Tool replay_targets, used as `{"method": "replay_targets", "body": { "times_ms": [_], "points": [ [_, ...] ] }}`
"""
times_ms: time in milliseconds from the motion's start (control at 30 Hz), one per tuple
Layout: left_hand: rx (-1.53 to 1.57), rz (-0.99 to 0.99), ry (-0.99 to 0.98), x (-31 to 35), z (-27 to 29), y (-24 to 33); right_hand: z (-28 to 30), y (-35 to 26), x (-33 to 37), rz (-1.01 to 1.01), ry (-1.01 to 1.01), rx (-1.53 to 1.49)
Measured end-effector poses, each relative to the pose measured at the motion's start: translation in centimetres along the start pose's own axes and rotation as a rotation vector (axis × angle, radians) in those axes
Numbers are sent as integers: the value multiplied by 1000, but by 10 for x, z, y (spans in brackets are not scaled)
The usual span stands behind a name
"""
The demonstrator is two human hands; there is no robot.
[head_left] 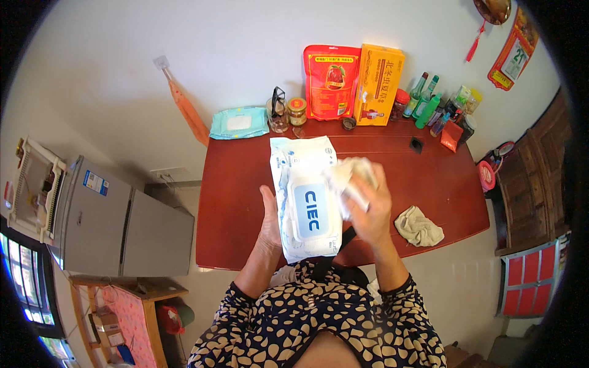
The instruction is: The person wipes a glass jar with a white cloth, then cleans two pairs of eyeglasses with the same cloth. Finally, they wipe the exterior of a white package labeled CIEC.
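We see the wipes pack (305, 196) held upright above the red table (245, 202), the left hand (270, 224) curled around its left edge. The right hand (368, 205) has its fingers closed on a crumpled wipe (351, 175) beside the pack's lid. A rag (418, 226) lies near the table's right edge.

Dark blouse (319, 319) scattered with cream petal-shaped spots, long sleeves ending at the wrists; left hand (270, 224) and right hand (371, 205) bare, without gloves, rings or watch.
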State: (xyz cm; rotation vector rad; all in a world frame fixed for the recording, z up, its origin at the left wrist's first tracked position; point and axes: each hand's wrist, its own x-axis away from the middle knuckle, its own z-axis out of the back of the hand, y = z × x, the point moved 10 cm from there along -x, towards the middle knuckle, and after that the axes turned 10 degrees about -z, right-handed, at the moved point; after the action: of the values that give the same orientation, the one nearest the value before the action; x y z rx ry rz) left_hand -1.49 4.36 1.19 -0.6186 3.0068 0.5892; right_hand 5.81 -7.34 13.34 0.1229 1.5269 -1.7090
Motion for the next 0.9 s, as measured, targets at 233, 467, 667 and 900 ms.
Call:
{"method": "replay_targets", "body": {
  "times_ms": [233, 467, 667, 900],
  "points": [
    [-217, 18, 55, 3, 16, -2, -12, -23, 16, 151, 14, 199],
    [-424, -24, -75, 5, 0, -3, 6, -30, 4, 121, 112, 290],
    [-527, -32, -130, 8, -7, -2, -14, -69, 9, 283, 25, 332],
    [-493, 15, -163, 10, -7, -2, 14, -49, -12, 134, 98, 441]
  ]
}}
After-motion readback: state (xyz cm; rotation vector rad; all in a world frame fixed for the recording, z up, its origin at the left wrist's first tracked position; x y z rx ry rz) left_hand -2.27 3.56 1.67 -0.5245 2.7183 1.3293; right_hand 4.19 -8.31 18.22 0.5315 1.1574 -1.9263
